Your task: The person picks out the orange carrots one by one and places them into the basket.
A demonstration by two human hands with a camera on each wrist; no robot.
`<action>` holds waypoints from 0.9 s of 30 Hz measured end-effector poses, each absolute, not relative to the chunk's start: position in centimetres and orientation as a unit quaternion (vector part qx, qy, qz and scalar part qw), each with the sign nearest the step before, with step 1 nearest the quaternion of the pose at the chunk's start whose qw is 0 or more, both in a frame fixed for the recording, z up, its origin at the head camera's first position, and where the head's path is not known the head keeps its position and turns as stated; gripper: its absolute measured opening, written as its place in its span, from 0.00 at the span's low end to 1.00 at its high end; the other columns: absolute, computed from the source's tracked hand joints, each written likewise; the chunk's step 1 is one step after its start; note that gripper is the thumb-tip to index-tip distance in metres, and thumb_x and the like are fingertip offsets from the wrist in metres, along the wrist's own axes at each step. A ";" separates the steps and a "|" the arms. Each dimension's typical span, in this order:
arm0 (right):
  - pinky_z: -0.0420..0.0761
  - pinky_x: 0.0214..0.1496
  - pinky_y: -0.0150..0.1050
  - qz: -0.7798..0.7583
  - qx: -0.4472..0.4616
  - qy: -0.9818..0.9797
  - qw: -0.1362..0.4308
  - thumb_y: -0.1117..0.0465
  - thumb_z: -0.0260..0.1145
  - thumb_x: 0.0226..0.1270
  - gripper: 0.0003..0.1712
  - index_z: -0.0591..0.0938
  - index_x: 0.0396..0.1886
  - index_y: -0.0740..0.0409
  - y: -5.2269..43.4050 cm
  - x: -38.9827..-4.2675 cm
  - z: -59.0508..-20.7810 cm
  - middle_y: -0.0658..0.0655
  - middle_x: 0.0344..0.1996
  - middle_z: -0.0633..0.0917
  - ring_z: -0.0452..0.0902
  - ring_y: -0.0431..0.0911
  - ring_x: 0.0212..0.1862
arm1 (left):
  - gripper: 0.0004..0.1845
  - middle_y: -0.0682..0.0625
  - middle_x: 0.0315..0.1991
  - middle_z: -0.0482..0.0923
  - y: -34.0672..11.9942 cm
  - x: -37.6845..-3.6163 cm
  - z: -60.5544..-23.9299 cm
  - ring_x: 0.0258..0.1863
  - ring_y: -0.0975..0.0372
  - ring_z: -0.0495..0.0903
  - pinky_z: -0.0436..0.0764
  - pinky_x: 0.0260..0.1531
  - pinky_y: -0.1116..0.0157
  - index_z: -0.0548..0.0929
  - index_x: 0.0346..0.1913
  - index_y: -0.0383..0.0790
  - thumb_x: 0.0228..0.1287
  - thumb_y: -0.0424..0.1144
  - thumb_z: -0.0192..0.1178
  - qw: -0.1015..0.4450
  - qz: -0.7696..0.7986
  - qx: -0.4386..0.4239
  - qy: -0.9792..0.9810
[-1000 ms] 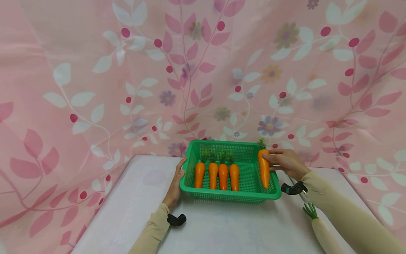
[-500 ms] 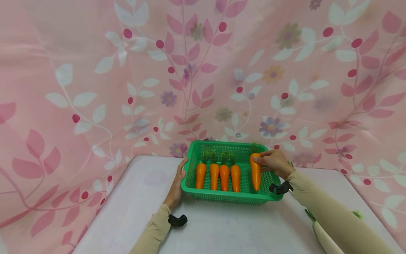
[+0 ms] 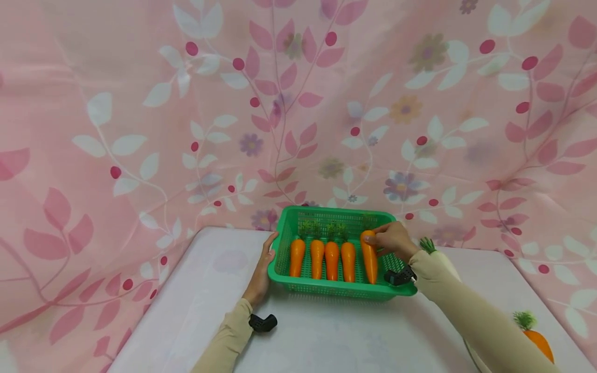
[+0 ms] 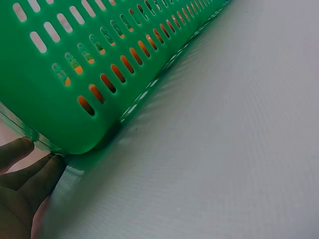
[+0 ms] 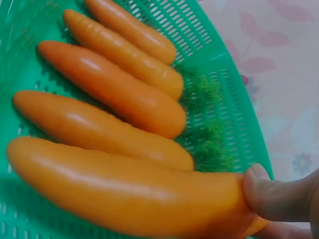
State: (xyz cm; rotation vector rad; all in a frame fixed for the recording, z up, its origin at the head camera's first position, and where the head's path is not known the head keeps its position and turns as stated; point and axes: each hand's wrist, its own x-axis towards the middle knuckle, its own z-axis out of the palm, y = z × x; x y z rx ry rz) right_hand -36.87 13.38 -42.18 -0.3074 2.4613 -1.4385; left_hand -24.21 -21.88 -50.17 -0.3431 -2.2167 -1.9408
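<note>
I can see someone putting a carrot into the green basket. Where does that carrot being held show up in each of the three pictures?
Head view: the held carrot is fifth in the row, rightmost, pinched by the right hand.
Left wrist view: not identifiable; only orange glimpses show through the basket wall.
Right wrist view: the held carrot fills the bottom, nearest the camera.
Shared landmark: the green basket.
</note>
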 end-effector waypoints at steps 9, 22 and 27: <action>0.85 0.40 0.52 -0.471 -0.112 0.865 0.135 0.59 0.69 0.67 0.26 0.79 0.55 0.77 12.4 -37.0 -43.4 0.71 0.45 0.85 0.85 0.53 0.36 | 0.28 0.54 0.80 0.41 -21.9 -24.3 -50.2 0.78 0.53 0.42 0.41 0.71 0.37 0.48 0.80 0.54 0.82 0.47 0.31 0.082 -0.652 -0.113 -0.746; 0.85 0.41 0.50 -0.469 -0.081 0.865 0.159 0.60 0.68 0.67 0.27 0.77 0.57 0.78 11.5 -37.5 -43.9 0.71 0.46 0.85 0.86 0.52 0.38 | 0.28 0.52 0.80 0.41 -21.9 -24.5 -50.3 0.78 0.52 0.41 0.41 0.70 0.36 0.48 0.80 0.50 0.82 0.43 0.31 0.092 -0.655 -0.123 -0.740; 0.85 0.41 0.51 -0.469 -0.080 0.864 0.168 0.61 0.68 0.67 0.27 0.77 0.57 0.79 11.4 -37.3 -44.1 0.72 0.45 0.85 0.86 0.54 0.38 | 0.28 0.52 0.80 0.41 -21.9 -24.4 -50.5 0.78 0.51 0.43 0.43 0.70 0.36 0.48 0.80 0.51 0.81 0.43 0.31 0.094 -0.658 -0.118 -0.738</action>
